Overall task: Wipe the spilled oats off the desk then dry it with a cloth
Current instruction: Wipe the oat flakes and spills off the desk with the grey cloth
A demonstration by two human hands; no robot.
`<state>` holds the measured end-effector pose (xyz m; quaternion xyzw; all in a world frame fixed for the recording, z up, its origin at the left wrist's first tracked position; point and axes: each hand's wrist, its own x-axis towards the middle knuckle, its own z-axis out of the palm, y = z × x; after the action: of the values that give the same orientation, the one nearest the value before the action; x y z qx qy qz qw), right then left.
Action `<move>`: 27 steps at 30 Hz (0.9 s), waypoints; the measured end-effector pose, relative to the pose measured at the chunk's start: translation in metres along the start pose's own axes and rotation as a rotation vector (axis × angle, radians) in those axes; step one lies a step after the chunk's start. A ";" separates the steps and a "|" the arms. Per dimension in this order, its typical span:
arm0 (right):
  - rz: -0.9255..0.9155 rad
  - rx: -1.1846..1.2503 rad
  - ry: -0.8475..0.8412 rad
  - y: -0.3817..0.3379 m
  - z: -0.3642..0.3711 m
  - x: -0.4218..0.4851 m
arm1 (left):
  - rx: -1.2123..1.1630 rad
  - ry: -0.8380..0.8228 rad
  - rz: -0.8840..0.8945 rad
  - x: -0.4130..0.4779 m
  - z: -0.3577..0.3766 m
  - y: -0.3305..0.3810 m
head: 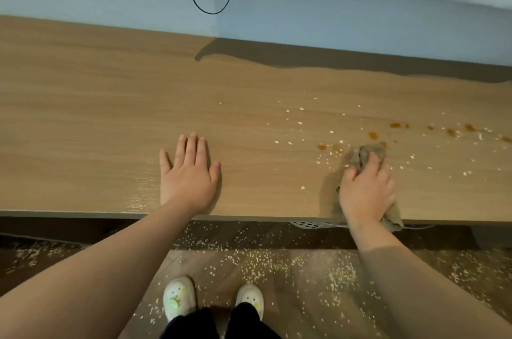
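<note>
Right hand [365, 189] fingers curled over a crumpled brown cloth [370, 153], pressing it on the desk [110, 117] near the front edge. Left hand [188, 172] flat, fingers straight and spread, palm on bare wood. Oats [302, 128] and amber drips [372, 135] scattered just beyond the cloth, stretching right. More oats on the floor [277, 261] by white slippers [178, 297].

No readable text, label, brand or number is showing on the table [110, 117], the cloth [370, 150] at 3 o'clock or the slippers [178, 297] at 6 o'clock.
</note>
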<state>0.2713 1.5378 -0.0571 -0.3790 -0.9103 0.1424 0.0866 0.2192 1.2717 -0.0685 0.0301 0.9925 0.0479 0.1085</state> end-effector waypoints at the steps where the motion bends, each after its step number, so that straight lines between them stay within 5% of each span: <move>1: -0.015 -0.052 -0.027 -0.001 0.004 0.000 | 0.008 0.009 -0.008 -0.001 0.001 0.001; 8: -0.689 0.098 -0.390 -0.037 -0.002 -0.031 | 0.015 0.015 -0.043 0.001 0.000 0.004; 11: -0.380 0.176 -0.058 -0.016 -0.003 0.006 | -0.067 0.042 -0.081 0.007 -0.003 0.005; 14: -0.064 0.021 -0.035 -0.006 0.002 0.035 | -0.105 0.069 -0.147 0.027 -0.006 0.013; 20: -0.615 -0.035 -0.265 -0.019 0.012 0.013 | -0.130 0.104 -0.256 0.044 -0.001 0.025; 25: -0.051 0.083 0.041 -0.019 0.028 0.076 | -0.112 0.123 -0.266 0.046 0.001 0.026; 27: -0.009 0.086 0.024 -0.042 0.033 0.086 | -0.107 0.122 -0.267 0.046 0.002 0.028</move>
<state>0.1746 1.5651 -0.0702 -0.3726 -0.9039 0.1765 0.1141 0.1758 1.3028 -0.0773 -0.1110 0.9885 0.0874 0.0547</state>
